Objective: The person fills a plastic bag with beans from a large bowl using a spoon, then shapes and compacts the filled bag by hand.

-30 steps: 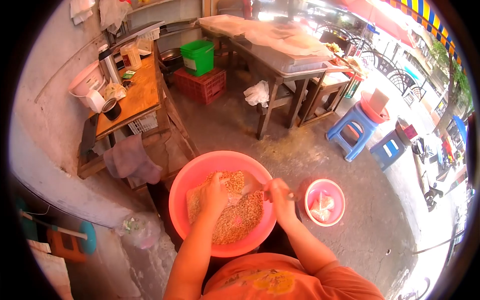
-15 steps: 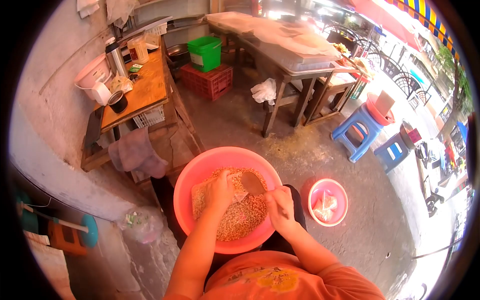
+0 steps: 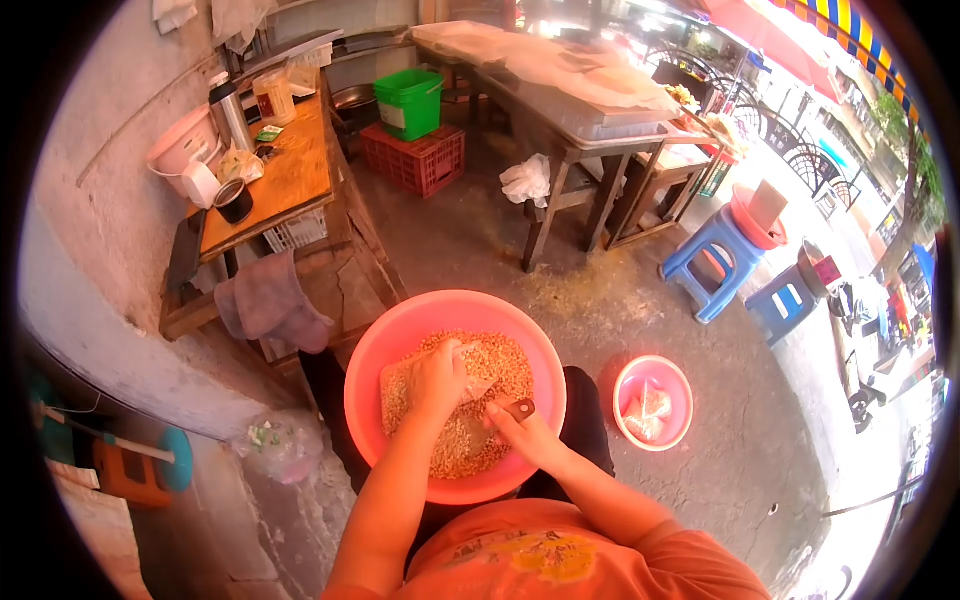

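A pink basin between my knees holds a bed of small tan-brown kernels, too small to name surely. My left hand is closed on a clear plastic bag, partly filled with the same kernels and lying over the basin's left side. Its mouth points right. My right hand grips a brown-handled spoon, low over the basin's right part. The spoon's bowl is mostly hidden near the kernels.
A small pink basin with a filled bag stands on the floor at right. A wooden table is at left, blue stools at right. A green bucket sits on a red crate. A plastic bag lies lower left.
My right hand has moved left and down with the spoon. The spoon's bowl, plainly visible beside the bag before, has turned down toward the kernels. My left hand stays on the bag.
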The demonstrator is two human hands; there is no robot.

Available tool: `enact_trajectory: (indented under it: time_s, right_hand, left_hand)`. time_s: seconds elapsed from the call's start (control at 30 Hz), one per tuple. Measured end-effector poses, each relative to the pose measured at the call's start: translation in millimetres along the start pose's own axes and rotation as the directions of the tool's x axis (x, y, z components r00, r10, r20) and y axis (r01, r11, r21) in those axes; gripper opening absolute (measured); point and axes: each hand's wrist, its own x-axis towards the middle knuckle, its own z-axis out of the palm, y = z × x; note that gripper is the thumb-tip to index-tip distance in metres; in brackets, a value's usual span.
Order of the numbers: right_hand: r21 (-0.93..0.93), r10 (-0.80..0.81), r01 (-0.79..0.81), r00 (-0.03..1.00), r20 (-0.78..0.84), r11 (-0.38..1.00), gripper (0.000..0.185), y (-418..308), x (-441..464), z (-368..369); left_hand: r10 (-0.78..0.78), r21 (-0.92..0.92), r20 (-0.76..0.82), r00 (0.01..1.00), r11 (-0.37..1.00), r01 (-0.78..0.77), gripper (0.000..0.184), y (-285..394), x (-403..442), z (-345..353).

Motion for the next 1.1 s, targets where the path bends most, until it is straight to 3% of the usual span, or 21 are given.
enact_trajectory:
  time_s: [0.17, 0.3, 0.4, 0.43, 0.53, 0.57, 0.63, 0.67, 0.7, 0.8, 0.87, 0.97, 1.07, 1.1]
  right_hand:
    - [0.309, 0.073, -0.063, 0.997, -0.023, 0.949, 0.037, -8, 2, -16]
    - [0.437, 0.087, 0.01, 0.976, -0.201, 0.9, 0.038, -16, 1, -31]
    - [0.517, 0.042, 0.185, 0.918, -0.395, 0.836, 0.036, -18, 3, -42]
    - [0.431, -0.075, 0.257, 0.915, -0.396, 0.865, 0.041, -17, 5, -50]
    - [0.15, -0.19, 0.314, 0.822, -0.536, 0.937, 0.042, -33, 9, -42]
    - [0.082, -0.181, 0.266, 0.821, -0.542, 0.961, 0.037, -35, 7, -38]
    - [-0.112, -0.336, 0.319, 0.854, -0.397, 0.941, 0.028, -32, 8, -28]
    - [-0.202, -0.401, 0.352, 0.862, -0.31, 0.914, 0.024, -28, 8, -24]
    - [-0.336, -0.522, 0.447, 0.834, -0.179, 0.829, 0.005, -24, 10, -22]
    - [-0.538, -0.704, 0.61, 0.709, 0.043, 0.581, 0.003, -30, 13, -21]
    - [-0.558, -0.742, 0.604, 0.669, -0.034, 0.57, 0.006, -38, 8, -27]
    - [-0.49, -0.73, 0.573, 0.648, -0.219, 0.656, 0.009, -36, -1, -39]
    - [-0.187, -0.412, 0.373, 0.875, -0.255, 0.909, 0.016, -45, -17, -48]
    - [-0.197, -0.288, 0.257, 0.945, -0.154, 0.946, 0.024, -41, -16, -51]
  left_hand:
    - [-0.002, -0.005, 0.001, 1.0, 1.0, 0.002, 0.021, 2, -1, -2]
    - [0.02, -0.022, 0.001, 1.0, 1.0, -0.02, 0.02, -5, -1, 2]
    - [-0.009, -0.023, 0.047, 0.999, 1.0, 0.01, 0.02, -4, 0, 1]
    - [0.015, 0.004, 0.031, 0.999, 1.0, -0.015, 0.019, -4, 0, 1]
    - [0.032, 0.022, 0.005, 0.999, 0.999, -0.032, 0.019, -4, -1, 2]
    - [0.029, 0.019, -0.001, 1.0, 0.999, -0.029, 0.019, -3, 0, 3]
    - [0.015, 0.017, 0.002, 1.0, 1.0, -0.015, 0.019, -1, 0, 2]
    - [0.006, 0.017, 0.002, 1.0, 1.0, -0.006, 0.019, 0, 0, 2]
    - [0.007, 0.023, 0.001, 1.0, 1.0, -0.007, 0.019, -1, 0, 2]
    - [0.013, 0.03, -0.011, 1.0, 0.999, -0.012, 0.021, -6, -1, 5]
    - [0.036, 0.02, -0.032, 0.999, 0.999, -0.035, 0.022, -8, 0, 7]
    - [0.004, 0.012, -0.014, 1.0, 1.0, -0.004, 0.023, -6, -2, 4]
    - [0.01, 0.07, 0.014, 1.0, 0.997, -0.011, 0.023, -4, 0, 2]
    - [-0.001, 0.068, 0.02, 1.0, 0.998, 0.0, 0.023, -3, 0, 3]
